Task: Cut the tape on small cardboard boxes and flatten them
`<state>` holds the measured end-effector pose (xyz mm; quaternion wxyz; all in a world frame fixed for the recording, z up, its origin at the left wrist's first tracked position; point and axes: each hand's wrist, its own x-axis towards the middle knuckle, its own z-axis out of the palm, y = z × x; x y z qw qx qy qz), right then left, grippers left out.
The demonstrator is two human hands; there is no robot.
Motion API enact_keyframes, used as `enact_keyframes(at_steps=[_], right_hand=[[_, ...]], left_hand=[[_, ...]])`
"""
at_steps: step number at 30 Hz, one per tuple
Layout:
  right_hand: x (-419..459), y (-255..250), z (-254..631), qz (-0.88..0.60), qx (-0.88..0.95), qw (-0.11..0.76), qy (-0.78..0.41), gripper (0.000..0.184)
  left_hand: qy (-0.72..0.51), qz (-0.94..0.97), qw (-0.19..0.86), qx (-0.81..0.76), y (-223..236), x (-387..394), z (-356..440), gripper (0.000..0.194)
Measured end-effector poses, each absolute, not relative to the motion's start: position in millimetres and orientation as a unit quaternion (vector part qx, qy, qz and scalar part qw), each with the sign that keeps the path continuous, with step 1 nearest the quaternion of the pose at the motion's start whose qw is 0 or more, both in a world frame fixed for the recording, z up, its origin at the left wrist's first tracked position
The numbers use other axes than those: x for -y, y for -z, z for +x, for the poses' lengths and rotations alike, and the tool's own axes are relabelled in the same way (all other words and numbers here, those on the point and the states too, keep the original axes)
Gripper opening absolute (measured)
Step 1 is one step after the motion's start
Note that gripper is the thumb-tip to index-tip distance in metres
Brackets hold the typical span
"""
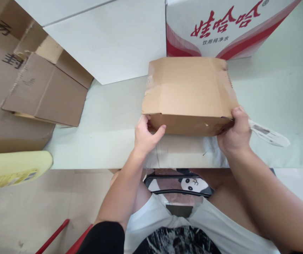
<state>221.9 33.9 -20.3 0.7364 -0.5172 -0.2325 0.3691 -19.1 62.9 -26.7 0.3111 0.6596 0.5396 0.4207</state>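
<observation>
A brown cardboard box [190,90] lies closed on the pale table [109,120], its near edge toward me. My left hand [146,135] grips the box's near left corner, thumb pressed against the front face. My right hand [235,132] clasps the near right corner, fingers curled round the edge. A strip of peeled label or tape [269,134] sticks out to the right from behind my right hand.
A white and red printed carton [228,26] stands behind the box. A plain white box [109,38] sits at the back left. Flattened brown cardboard [45,91] covers the left side. A yellow object [11,169] juts in at lower left.
</observation>
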Motion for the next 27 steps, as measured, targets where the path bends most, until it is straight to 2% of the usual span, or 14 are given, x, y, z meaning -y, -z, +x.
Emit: enact_keyframes(at_steps=[13, 23, 27], right_hand=[[-34.7, 20.4, 223.0, -0.542, 0.237, 0.724, -0.355, 0.03], [-35.5, 15.0, 218.4, -0.529, 0.213, 0.74, -0.358, 0.024], [-34.8, 18.3, 220.8, -0.526, 0.228, 0.739, -0.354, 0.028]], left_hand=[[-0.414, 0.655, 0.326, -0.542, 26.3, -61.2, -17.2, 0.038], [-0.424, 0.647, 0.328, -0.542, 27.5, -61.4, -15.9, 0.036], [-0.421, 0.649, 0.323, -0.545, 27.8, -61.1, -16.3, 0.037]])
